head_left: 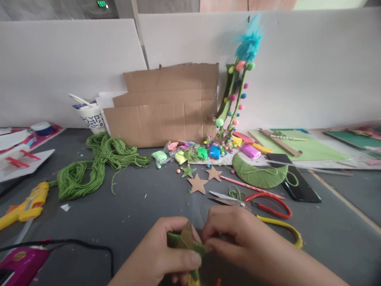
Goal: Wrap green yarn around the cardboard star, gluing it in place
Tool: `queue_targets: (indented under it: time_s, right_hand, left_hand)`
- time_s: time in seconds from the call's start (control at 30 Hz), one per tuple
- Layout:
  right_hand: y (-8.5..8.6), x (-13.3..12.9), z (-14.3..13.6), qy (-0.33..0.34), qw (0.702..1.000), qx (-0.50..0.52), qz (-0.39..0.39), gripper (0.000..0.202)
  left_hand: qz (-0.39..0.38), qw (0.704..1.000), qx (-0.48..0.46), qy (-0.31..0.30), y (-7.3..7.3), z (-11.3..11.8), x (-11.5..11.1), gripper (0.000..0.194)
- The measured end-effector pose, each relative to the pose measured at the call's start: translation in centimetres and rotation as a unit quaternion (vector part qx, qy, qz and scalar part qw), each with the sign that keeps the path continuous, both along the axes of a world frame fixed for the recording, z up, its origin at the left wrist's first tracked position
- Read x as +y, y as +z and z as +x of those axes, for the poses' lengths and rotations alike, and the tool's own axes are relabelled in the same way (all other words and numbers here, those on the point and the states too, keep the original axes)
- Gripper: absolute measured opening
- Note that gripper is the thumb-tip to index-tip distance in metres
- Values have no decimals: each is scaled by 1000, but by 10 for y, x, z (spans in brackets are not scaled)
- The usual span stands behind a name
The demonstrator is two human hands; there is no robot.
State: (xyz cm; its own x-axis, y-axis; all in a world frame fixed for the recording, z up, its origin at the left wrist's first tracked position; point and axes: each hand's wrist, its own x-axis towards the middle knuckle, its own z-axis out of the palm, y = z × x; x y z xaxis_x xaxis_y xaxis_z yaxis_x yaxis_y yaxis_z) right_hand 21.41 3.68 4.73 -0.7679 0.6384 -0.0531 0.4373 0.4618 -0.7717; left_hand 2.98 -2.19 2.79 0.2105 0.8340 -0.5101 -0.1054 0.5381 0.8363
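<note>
My left hand (166,250) holds a small cardboard star (186,237), partly wrapped in green yarn, between thumb and fingers at the bottom centre. Beside its right edge, my right hand (229,234) is closed in a pinch; what its fingertips hold is too small to make out. Two bare cardboard stars (197,184) and a small green star (188,171) lie on the dark table beyond my hands. Scissors (244,203) with red and yellow handles rest just past my right hand. A green-wrapped crescent (258,174) lies farther right.
Green yarn (80,178) is heaped at left, near a yellow glue gun (32,202). A magenta tool (24,264) and black cable sit at lower left. Cardboard (166,119) stands behind, beside a decorated structure (230,97). A phone (300,184) lies at right.
</note>
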Motion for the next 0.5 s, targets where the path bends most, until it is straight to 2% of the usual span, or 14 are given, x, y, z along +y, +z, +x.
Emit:
queue_targets:
  time_s: [0.1, 0.17, 0.27, 0.4, 0.5]
  right_hand:
    - [7, 0, 3, 54, 996, -25, 64, 16]
    - [13, -2, 2, 66, 992, -43, 95, 16]
    - [20, -5, 1, 63, 990, -64, 113, 15]
    - [26, -7, -2, 48, 988, -78, 126, 16]
    - [24, -9, -3, 27, 987, -74, 141, 18]
  left_hand:
    - [-17, 997, 34, -67, 0, -2, -2, 16]
    - [-19, 995, 51, -87, 0, -3, -2, 18]
    - [-16, 993, 79, -86, 0, -2, -1, 23]
    - [-1, 992, 76, -102, 2, 0, 3, 13]
    - [-6, 993, 59, -100, 0, 2, 3, 11]
